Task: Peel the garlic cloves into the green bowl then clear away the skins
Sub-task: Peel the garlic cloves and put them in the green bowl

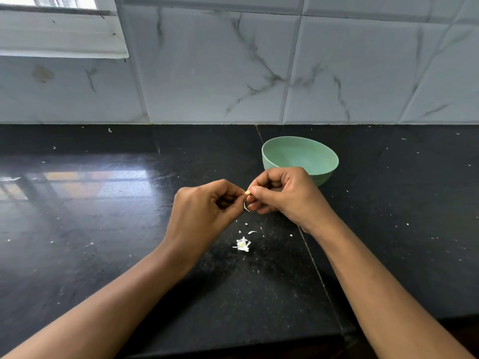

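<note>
Both wrists angle inward above the black tabletop (103, 229); the left hand (204, 206) and right hand (285, 195), fingers curled, share a pinching grip on a small pale-yellow garlic clove (248, 193) just before the green bowl (325, 174). A skin strip (245, 207) dangles beneath it.

Nothing to read here, as far as I can tell from this angle. The green bowl (298, 154) is plain, the wall tiles (207, 68) only have grey veining, and the bench (103, 229) is just speckled dark stone.

counter (103, 229): glossy black stone | wall tiles (207, 68): smooth marble-look | bowl (321, 174): matt
</note>
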### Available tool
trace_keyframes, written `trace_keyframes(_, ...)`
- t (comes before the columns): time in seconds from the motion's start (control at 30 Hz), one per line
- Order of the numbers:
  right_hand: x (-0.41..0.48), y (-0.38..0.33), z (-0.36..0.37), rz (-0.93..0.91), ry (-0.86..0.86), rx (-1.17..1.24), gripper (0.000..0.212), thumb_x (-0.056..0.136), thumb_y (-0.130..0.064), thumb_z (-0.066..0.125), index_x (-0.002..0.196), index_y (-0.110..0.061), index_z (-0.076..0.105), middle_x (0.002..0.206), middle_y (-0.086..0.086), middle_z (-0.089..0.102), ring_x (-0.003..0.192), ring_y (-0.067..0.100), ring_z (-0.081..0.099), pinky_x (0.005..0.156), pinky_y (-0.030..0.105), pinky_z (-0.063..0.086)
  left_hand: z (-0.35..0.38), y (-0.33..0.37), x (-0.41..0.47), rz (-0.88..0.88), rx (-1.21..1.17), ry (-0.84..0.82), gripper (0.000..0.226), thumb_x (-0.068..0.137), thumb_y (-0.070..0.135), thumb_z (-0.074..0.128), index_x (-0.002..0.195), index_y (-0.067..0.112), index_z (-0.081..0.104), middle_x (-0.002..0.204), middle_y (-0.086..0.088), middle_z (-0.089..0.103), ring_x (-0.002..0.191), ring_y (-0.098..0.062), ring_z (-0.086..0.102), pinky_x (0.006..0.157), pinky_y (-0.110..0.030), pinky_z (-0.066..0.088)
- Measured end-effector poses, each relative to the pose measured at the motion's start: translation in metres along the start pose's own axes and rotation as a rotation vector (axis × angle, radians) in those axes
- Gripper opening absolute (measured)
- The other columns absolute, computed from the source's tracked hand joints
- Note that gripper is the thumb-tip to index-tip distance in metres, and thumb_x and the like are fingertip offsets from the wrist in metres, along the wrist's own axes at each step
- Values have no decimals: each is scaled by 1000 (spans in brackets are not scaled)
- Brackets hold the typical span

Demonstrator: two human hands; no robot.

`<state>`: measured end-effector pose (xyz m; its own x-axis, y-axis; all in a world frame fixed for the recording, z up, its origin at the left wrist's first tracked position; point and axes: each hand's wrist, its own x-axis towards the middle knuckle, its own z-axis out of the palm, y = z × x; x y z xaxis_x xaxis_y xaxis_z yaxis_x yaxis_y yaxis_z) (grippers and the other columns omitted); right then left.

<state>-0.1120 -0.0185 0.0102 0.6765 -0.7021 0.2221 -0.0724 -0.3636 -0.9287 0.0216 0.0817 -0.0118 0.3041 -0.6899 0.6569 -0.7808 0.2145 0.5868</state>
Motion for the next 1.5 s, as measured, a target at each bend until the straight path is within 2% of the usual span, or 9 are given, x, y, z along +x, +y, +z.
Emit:
trace_keyframes(0.17, 0, 3, 1, -88, 62, -163, 9, 80, 1, 65, 72, -3, 65, 65, 15, 69, 58, 27, 69, 59, 34, 60, -1, -3, -1, 81, 79, -33, 14, 77, 31, 69, 82, 20, 75, 70, 13, 72, 65, 3, 66, 60, -18, 53)
trace_keyframes(0.3, 0, 2, 0, -42, 24, -79, 15, 81, 3, 62, 69, -6, 62, 60, 10, 64, 50, 16, 62, 53, 30, 56, 0, -4, 0, 92, 65, -34, 7, 80, 26, 73, 84, 20, 75, 69, 13, 71, 63, 0, 65, 58, -13, 50)
trace_keyframes(0.43, -1, -1, 5, 73, -47, 174, 21, 86, 6, 55, 70, -8, 57, 58, 5, 61, 43, 9, 53, 51, 26, 52, -1, 2, 6, -250, -414, -129, 9, 82, 9, 71, 79, 17, 71, 69, 5, 71, 58, -7, 66, 52, -21, 53)
trace_keyframes(0.53, -1, -1, 7, 128, -88, 256, 19, 88, 4, 53, 73, -7, 57, 54, -1, 59, 42, 8, 52, 49, 24, 51, -1, 4, 8, -444, -671, -194, 2, 77, 13, 68, 78, 12, 67, 66, -2, 67, 52, -11, 61, 42, -21, 47)
trace_keyframes(0.7, -2, -2, 6, 149, -107, 265, 19, 88, 3, 56, 72, -7, 58, 56, 0, 61, 44, 8, 54, 48, 23, 52, 3, 1, 9, -647, -864, -220, 17, 72, 23, 65, 83, 10, 65, 67, -1, 65, 48, -7, 56, 35, -16, 39)
trace_keyframes(0.87, -1, -2, 2, 22, 22, 257, 12, 81, 2, 67, 80, -8, 62, 68, 1, 67, 58, 11, 65, 52, 22, 55, 3, -3, 10, -699, -912, -241, 18, 74, 22, 63, 85, 8, 66, 71, 1, 66, 46, -5, 56, 34, -15, 39)
trace_keyframes(1.03, -2, -3, 4, 7, 39, 247, 6, 80, -2, 69, 82, -7, 66, 71, 5, 70, 62, 13, 68, 57, 24, 57, 2, -2, 9, -645, -817, -227, 20, 71, 25, 67, 82, 9, 67, 73, -5, 67, 48, -9, 58, 38, -18, 43)
trace_keyframes(1.2, -1, -2, 2, 66, 24, 240, 3, 83, -1, 66, 85, 2, 66, 74, 12, 72, 60, 12, 68, 56, 20, 56, 3, -2, 6, -384, -416, -94, 4, 78, 17, 75, 77, 16, 71, 69, 0, 70, 53, -14, 67, 47, -25, 53)
trace_keyframes(1.5, 1, 1, 3, 80, 33, 90, 7, 85, 1, 64, 79, -1, 67, 76, 16, 72, 61, 15, 69, 57, 21, 56, 2, -5, 2, -112, -124, -3, 6, 76, 19, 79, 78, 22, 74, 77, 10, 69, 57, -2, 67, 57, -20, 54)
